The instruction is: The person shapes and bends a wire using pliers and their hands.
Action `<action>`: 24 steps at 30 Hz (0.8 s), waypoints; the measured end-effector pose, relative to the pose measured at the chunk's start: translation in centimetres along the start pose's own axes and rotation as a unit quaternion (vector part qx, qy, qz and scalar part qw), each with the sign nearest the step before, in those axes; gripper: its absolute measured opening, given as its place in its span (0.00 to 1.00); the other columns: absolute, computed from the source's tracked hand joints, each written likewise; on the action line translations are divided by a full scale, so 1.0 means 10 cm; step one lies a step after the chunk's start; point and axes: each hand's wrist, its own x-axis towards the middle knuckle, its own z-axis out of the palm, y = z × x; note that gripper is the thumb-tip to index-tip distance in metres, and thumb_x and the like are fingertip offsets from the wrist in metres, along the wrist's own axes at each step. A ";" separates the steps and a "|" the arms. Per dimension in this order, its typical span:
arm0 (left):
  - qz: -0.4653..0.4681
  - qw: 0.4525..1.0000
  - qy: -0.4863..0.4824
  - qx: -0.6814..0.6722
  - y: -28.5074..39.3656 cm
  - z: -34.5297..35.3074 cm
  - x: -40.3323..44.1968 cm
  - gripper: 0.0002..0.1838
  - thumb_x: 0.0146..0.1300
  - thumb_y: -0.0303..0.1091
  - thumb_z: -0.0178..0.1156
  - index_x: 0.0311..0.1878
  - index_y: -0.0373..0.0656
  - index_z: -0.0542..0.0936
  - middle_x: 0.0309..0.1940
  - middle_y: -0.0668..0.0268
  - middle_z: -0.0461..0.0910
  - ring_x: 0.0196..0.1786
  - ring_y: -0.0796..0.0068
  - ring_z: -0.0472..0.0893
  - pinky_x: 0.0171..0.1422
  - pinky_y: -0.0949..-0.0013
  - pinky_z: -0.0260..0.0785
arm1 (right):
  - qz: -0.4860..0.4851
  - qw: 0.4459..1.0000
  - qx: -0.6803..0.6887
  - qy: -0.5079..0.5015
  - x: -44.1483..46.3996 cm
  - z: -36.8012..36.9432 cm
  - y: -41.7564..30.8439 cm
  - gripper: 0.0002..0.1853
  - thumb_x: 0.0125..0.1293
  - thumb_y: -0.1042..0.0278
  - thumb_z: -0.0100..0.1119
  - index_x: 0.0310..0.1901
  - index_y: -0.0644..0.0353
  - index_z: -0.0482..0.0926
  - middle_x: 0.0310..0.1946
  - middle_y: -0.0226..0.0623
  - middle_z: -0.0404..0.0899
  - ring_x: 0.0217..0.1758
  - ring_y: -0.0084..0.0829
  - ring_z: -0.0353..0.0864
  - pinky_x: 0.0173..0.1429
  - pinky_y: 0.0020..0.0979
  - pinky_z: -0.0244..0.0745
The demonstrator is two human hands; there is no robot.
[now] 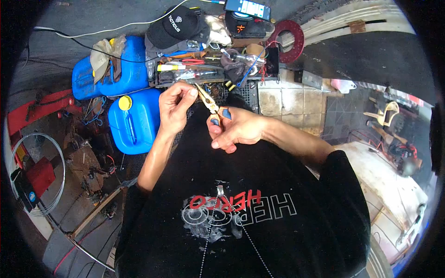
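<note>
My right hand (238, 129) is wrapped round the handles of a pair of long-nose pliers (207, 98). Their grips are blue and orange, and the bare metal jaws point up and to the left. Close to the jaw tips, my left hand (176, 107) is closed, thumb against the fingers. Whatever is pinched there, if anything, is too small to make out. Both hands are raised in front of my black shirt (278, 245), above a tray of tools.
Blue jerrycans (143, 123) stand at the left, one with a yellow cap. Ahead lie a black cap (181, 30), a phone (248, 8) and a dark red ring (299, 44). A coil of wire (62, 171) hangs far left. A pale chair (385, 112) stands at right.
</note>
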 end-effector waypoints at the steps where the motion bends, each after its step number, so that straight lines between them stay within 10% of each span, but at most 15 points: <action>1: -0.014 0.999 -0.022 0.019 0.01 -0.04 0.01 0.07 0.72 0.30 0.65 0.38 0.38 0.82 0.28 0.77 0.75 0.30 0.90 0.65 0.34 0.78 0.57 | -0.013 1.000 -0.009 -0.001 0.00 -0.01 -0.02 0.19 0.61 0.84 0.70 0.34 0.54 0.67 0.23 0.28 0.71 0.21 0.22 0.72 0.27 0.28 0.70; 6: -0.067 0.995 -0.074 0.009 0.04 -0.15 0.07 0.11 0.73 0.30 0.63 0.55 0.39 0.86 0.36 0.72 0.81 0.36 0.86 0.73 0.39 0.78 0.65 | -0.015 0.991 -0.090 0.093 -0.04 -0.24 -0.17 0.13 0.68 0.69 0.70 0.36 0.56 0.71 0.21 0.26 0.73 0.22 0.21 0.74 0.26 0.27 0.71; 15: -0.042 0.992 0.004 0.118 0.14 0.01 -0.01 0.12 0.72 0.28 0.64 0.54 0.37 0.87 0.30 0.72 0.76 0.34 0.85 0.72 0.38 0.77 0.64 | -0.106 0.953 -0.251 0.132 0.04 -0.41 -0.15 0.15 0.80 0.60 0.54 0.54 0.63 0.78 0.37 0.31 0.80 0.42 0.21 0.82 0.45 0.28 0.81; 20: -0.050 0.981 0.083 0.165 0.20 0.15 -0.06 0.12 0.71 0.26 0.63 0.55 0.37 0.86 0.29 0.69 0.76 0.32 0.82 0.72 0.38 0.75 0.65 | -0.142 0.808 -0.506 0.266 0.10 -0.23 -0.26 0.13 0.75 0.69 0.57 0.56 0.66 0.76 0.44 0.56 0.81 0.50 0.56 0.82 0.54 0.46 0.76; 24: -0.042 0.976 0.103 0.188 0.23 0.17 -0.08 0.12 0.69 0.26 0.65 0.53 0.35 0.86 0.26 0.68 0.73 0.31 0.81 0.72 0.37 0.74 0.65 | -0.168 0.766 -0.528 0.324 0.10 -0.10 -0.29 0.13 0.73 0.71 0.59 0.55 0.67 0.75 0.46 0.57 0.80 0.51 0.58 0.81 0.54 0.47 0.76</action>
